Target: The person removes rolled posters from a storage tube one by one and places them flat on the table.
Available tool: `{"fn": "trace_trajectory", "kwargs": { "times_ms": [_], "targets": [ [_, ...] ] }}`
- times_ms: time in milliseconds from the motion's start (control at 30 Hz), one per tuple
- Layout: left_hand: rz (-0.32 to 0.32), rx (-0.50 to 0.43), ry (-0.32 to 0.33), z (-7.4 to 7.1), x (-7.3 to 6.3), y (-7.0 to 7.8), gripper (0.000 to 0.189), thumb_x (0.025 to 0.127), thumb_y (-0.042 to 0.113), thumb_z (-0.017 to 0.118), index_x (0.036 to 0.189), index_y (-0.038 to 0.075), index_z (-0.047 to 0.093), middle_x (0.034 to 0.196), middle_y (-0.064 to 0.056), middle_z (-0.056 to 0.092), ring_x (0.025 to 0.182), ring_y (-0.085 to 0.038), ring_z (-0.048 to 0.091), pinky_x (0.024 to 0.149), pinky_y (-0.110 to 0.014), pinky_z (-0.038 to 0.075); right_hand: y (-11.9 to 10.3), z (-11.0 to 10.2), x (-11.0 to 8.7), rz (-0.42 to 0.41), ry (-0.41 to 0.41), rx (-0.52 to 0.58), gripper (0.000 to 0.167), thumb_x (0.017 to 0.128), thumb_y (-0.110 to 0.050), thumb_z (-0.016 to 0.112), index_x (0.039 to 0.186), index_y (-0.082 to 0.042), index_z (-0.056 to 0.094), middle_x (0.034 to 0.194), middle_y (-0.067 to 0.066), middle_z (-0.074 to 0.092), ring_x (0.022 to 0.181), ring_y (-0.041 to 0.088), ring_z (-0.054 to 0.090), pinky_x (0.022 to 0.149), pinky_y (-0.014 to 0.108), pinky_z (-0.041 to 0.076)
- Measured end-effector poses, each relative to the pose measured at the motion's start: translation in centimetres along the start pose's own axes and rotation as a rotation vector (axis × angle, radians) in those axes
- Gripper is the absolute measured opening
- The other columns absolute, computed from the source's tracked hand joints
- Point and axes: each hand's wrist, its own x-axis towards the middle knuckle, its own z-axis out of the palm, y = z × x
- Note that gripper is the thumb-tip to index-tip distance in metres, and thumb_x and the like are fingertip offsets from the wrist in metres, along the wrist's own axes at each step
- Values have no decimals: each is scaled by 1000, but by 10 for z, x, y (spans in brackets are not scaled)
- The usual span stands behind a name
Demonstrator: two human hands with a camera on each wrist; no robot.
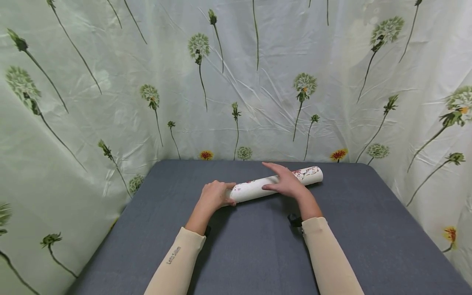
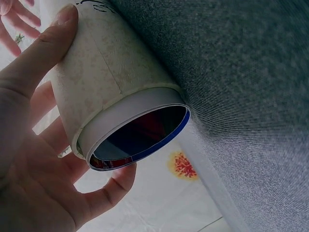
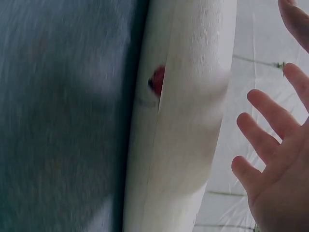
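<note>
A white roll of wallpaper (image 1: 252,190) printed with red blossoms and dark twigs lies slanted across the far half of the table, its right end farther back. At its left end my left hand (image 1: 214,195) grips it, thumb on the near side and fingers round the far side. In the left wrist view the roll's open end (image 2: 130,99) shows a pale inner layer with a blue inside edge. My right hand (image 1: 289,184) is spread over the roll right of its middle. The right wrist view has its fingers (image 3: 273,113) apart, beside the pale surface.
The table (image 1: 254,254) is covered in dark grey cloth. A pale curtain (image 1: 265,102) with a dandelion print hangs behind it and along both sides. Beige sleeves (image 1: 177,262) cover both forearms, and a black strap (image 1: 294,220) sits at the right wrist.
</note>
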Motion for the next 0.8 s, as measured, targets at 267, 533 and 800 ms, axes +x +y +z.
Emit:
{"fn": "trace_trajectory", "kwargs": {
  "times_ms": [267, 533, 800],
  "targets": [
    [-10, 11, -20, 0, 2, 0, 71, 78, 47, 93, 144, 31, 69, 128, -11, 78, 106, -34, 73, 86, -53, 58, -18, 17, 7, -37, -28, 21, 84, 92, -33, 84, 164, -19, 43, 169, 13, 43, 158, 40, 36, 123, 63, 33],
    [-10, 22, -14, -2, 1, 2, 71, 78, 47, 93, 143, 30, 70, 125, -10, 78, 103, -33, 73, 86, -54, 59, -35, 27, 11, -102, -34, -43, 82, 91, -36, 85, 161, -17, 48, 166, 14, 47, 155, 40, 42, 121, 62, 36],
    [-3, 32, -4, -1, 0, 3, 70, 76, 47, 94, 141, 31, 71, 120, -10, 80, 99, -33, 74, 81, -52, 59, -41, 41, 13, -120, -67, -123, 74, 92, -33, 85, 157, -18, 54, 164, 13, 50, 153, 38, 45, 121, 58, 39]
  ]
}}
